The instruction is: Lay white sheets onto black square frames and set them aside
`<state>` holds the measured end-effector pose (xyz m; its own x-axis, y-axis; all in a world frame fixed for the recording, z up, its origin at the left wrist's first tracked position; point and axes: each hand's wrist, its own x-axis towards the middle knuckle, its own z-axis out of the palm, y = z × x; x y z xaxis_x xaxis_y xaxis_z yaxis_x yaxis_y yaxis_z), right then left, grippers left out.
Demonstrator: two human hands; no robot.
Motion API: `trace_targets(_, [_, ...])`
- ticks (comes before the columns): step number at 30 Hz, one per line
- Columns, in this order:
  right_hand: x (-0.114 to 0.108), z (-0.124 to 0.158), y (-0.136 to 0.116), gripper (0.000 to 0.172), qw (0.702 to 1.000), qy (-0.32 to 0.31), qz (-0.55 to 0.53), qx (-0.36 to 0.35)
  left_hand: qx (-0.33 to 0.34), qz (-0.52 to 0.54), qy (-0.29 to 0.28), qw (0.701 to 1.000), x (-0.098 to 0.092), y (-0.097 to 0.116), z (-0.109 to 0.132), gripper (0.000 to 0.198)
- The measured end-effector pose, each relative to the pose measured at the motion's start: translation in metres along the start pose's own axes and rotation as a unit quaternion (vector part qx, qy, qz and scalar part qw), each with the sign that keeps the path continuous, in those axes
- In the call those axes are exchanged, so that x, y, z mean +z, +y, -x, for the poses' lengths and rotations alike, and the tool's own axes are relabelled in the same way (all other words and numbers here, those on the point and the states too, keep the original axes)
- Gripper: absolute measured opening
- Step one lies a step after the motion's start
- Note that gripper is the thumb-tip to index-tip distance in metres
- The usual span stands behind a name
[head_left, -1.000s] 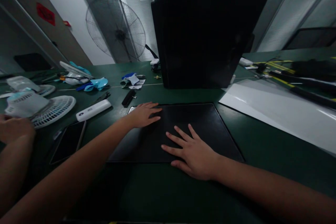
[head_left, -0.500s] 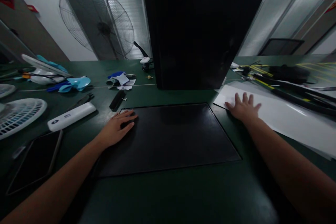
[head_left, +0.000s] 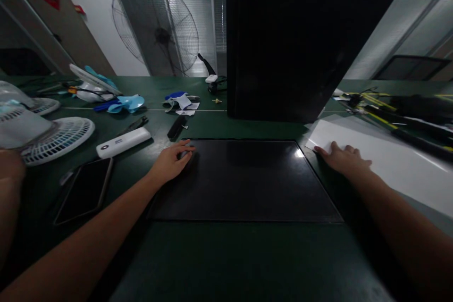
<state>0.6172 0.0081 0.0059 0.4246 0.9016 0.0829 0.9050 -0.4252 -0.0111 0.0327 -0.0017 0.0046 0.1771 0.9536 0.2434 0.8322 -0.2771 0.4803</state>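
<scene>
Two hands at opposite ends of the black panel

I see the black panel (head_left: 244, 179) flat on the green table (head_left: 247, 264), long axis left to right. My left hand (head_left: 171, 163) rests loosely spread on its left far corner; my right hand (head_left: 341, 158), fingers together, presses the white sheet (head_left: 389, 160) just right of it.
</scene>
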Motion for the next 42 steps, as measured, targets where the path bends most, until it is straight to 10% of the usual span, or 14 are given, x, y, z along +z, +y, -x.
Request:
trace_targets(10, [-0.035,0.029,-0.026,0.056,0.998,0.002,0.019,-0.054,0.034,0.010,-0.033,0.999,-0.005,0.007,0.003,0.043])
trace_targets(16, [-0.046,0.115,-0.094,0.068,0.972,-0.013,0.002,-0.233,0.063,0.057,-0.034,0.996,-0.002,0.002,0.004,0.047])
trace_targets(23, [-0.036,0.222,-0.160,0.079,0.861,-0.137,-0.102,-0.480,0.108,0.054,-0.117,0.986,-0.010,0.002,0.007,0.060])
trace_targets(28, [-0.069,0.213,-0.146,0.092,0.774,-0.344,-0.218,-0.484,0.139,-0.009,-0.160,0.977,-0.012,0.002,0.006,0.088])
trace_targets(33, [-0.073,0.197,-0.134,0.074,0.694,-0.355,-0.376,-0.500,0.120,-0.028,-0.151,0.981,-0.007,-0.003,0.004,0.082])
trace_targets(37, [-0.055,0.151,-0.128,0.055,0.811,-0.185,-0.297,-0.469,0.112,-0.056,-0.152,0.980,-0.006,-0.005,0.001,0.058])
trace_targets(42, [-0.029,0.046,-0.067,0.066,0.960,0.019,-0.134,-0.245,0.056,-0.056,-0.076,0.994,-0.007,-0.011,-0.003,0.069])
